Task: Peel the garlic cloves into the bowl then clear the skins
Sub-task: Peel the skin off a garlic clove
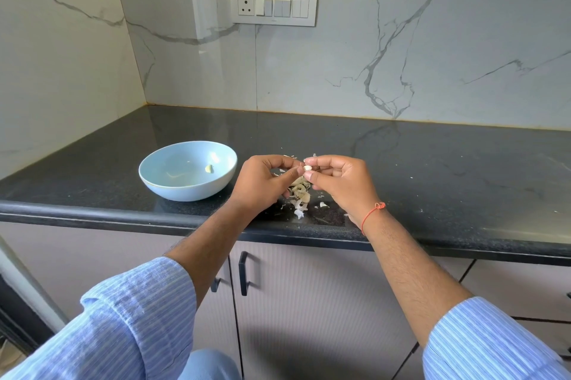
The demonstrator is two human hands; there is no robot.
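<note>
Pinching a small, light, slippery clove (307,168) between right hand (336,182) and left hand (262,183) fingertips above the skins (299,199) near the bowl (187,170), probably needing firm holding at the ends, papery skin tearing easily.

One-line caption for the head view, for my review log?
Both hands, left hand and right hand, pinch a garlic clove above skins; blue bowl alongside.

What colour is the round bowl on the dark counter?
The round bowl is pale blue, seen plainly in the head view.
</note>
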